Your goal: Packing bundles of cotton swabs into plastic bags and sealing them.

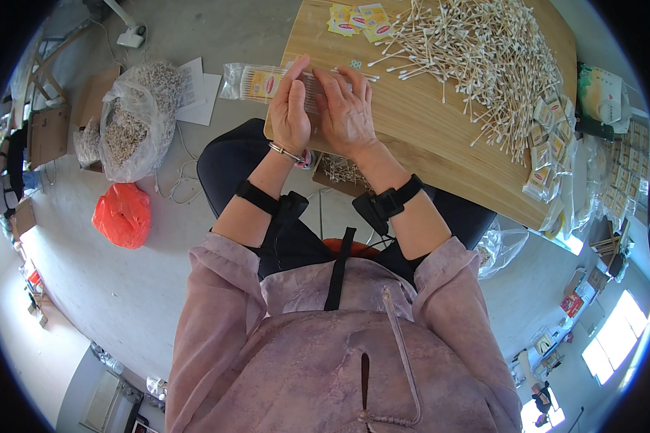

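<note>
A clear plastic bag of cotton swabs (256,83) with a yellow label lies across the table's left edge, its loose end sticking out past it. My left hand (291,119) rests on its side over the bag, fingers stretched out. Beside it, my right hand (347,115) lies palm down on the bag's right end, its fingers apart and slightly bent. Both hands partly cover the bag. A few loose swabs (372,77) and a small greenish piece (354,64) lie by the right fingertips.
A large heap of cotton swabs (484,58) spreads over the wooden table (440,151). Yellow cards (359,20) lie at the far edge, filled packs (547,148) at the right. On the floor stand a clear sack of swabs (133,130) and a red plastic bag (123,215).
</note>
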### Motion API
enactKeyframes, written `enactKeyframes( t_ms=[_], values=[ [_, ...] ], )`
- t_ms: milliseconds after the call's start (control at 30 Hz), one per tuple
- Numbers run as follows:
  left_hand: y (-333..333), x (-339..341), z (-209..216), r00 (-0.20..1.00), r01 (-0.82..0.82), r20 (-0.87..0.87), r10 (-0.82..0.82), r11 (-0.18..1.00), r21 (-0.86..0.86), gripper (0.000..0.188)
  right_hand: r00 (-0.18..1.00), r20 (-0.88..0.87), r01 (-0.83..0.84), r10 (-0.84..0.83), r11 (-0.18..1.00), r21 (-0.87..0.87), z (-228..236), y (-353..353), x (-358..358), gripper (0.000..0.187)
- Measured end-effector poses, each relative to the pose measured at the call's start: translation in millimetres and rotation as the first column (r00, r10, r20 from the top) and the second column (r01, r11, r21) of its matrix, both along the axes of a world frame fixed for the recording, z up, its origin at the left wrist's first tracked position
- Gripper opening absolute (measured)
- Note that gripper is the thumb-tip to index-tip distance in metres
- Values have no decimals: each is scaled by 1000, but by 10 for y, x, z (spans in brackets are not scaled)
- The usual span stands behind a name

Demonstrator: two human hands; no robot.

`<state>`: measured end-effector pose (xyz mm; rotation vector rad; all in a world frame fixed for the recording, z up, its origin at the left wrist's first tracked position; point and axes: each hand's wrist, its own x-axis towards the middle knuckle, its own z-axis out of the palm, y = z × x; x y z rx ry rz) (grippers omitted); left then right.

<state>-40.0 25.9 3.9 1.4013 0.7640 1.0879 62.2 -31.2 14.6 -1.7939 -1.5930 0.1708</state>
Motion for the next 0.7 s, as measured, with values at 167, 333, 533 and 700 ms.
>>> enactKeyframes(
  t_ms=[167, 333, 533, 700],
  values=[
    [23, -5, -74, 995, 55, 88, -43, 989, -135, 40, 984, -175, 57, -36, 992, 116, -5, -21, -25, 44],
    [53, -40, -77, 998, 57, 44, -53, 995, -82, 42, 794, -608, 142, -30, 980, 138, -76, -32, -244, 52],
    [12, -7, -48, 994, 66, -83, -70, 997, -50, 41, 770, -637, 111, 1, 985, 135, -29, -54, -124, 56],
    [4, 4, -43, 995, 21, -98, -23, 1000, -21, 38, 796, -600, 187, -86, 977, 107, -49, -91, 128, 36]
  ],
)
